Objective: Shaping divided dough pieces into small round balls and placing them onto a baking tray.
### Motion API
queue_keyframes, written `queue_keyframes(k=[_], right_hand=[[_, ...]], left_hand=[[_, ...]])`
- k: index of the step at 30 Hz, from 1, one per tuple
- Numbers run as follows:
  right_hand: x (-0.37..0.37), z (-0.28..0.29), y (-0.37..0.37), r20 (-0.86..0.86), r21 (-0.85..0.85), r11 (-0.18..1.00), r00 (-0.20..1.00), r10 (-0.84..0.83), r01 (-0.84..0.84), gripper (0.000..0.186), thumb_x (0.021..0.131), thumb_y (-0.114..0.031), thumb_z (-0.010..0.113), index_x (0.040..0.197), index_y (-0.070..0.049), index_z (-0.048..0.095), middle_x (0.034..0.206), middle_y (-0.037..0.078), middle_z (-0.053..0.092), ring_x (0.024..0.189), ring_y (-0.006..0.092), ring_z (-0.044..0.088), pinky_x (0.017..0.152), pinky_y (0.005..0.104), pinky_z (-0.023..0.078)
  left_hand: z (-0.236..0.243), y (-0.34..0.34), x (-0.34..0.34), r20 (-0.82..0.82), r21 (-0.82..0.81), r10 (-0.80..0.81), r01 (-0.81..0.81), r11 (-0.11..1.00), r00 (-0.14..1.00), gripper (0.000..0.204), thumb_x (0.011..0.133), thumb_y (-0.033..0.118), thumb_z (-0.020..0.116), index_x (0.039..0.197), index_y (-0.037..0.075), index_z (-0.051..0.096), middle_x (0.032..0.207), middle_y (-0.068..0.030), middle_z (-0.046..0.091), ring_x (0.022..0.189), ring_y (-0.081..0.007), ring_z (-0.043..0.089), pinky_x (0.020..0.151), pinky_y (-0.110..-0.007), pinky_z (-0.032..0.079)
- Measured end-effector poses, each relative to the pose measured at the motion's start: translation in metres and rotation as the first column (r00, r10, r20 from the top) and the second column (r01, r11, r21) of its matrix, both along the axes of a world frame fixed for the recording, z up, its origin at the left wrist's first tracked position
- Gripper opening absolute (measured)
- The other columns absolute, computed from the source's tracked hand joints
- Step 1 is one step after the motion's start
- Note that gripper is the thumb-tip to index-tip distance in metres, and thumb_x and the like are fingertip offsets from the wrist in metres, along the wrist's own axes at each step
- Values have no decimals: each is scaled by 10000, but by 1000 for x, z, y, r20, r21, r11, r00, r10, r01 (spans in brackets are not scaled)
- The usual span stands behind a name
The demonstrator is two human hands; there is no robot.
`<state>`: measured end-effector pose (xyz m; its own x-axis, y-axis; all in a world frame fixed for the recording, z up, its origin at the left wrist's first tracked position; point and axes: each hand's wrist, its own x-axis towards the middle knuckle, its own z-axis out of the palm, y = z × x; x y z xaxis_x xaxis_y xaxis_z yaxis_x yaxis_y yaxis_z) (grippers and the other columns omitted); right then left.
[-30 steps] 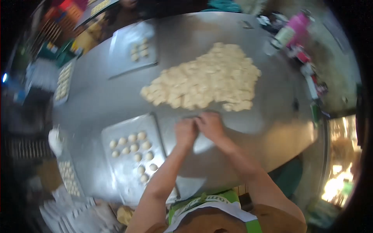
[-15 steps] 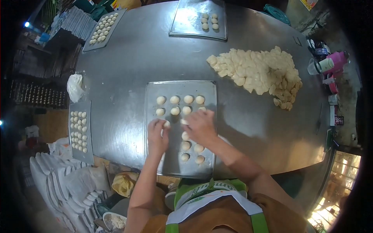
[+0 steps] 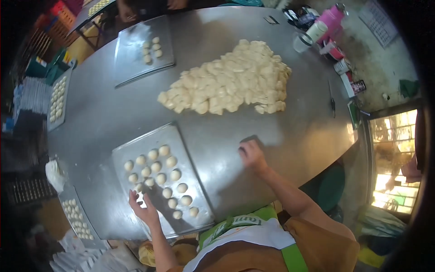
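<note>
My left hand is over the left side of a metal tray, thumb and fingers apart. Just beyond its fingertips lies a dough ball, one of several pale, round dough balls set out in rows on the tray. My right hand is over the steel table, right of the tray. Its fingers are curled, and the hand hides whatever may be inside them. Farther off spreads a large heap of cut dough pieces, apart from both hands.
A second tray with several dough balls stands at the far side, near another person's hands. More filled trays line the left edge, by a white plastic bag. A pink bottle and a thin dark tool are at the right.
My right hand has left the tray and moved right over the bare table. My left hand has opened beside a dough ball. The view has turned, shifting the table's contents leftward.
</note>
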<state>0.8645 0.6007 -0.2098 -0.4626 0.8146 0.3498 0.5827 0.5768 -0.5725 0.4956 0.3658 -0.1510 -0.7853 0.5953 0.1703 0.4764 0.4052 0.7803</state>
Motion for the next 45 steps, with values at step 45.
queue_keyframes(k=[45], right_hand=[[109, -13, -14, 363, 79, 996, 929, -69, 43, 218, 924, -178, 540, 1089, -84, 650, 916, 134, 684, 931, 334, 638, 847, 491, 454]], left_hand=[[-59, 148, 190, -399, -407, -714, 586, 701, 576, 163, 944, 120, 582, 1092, 54, 605, 1094, -186, 643, 990, -403, 587, 824, -528, 424]])
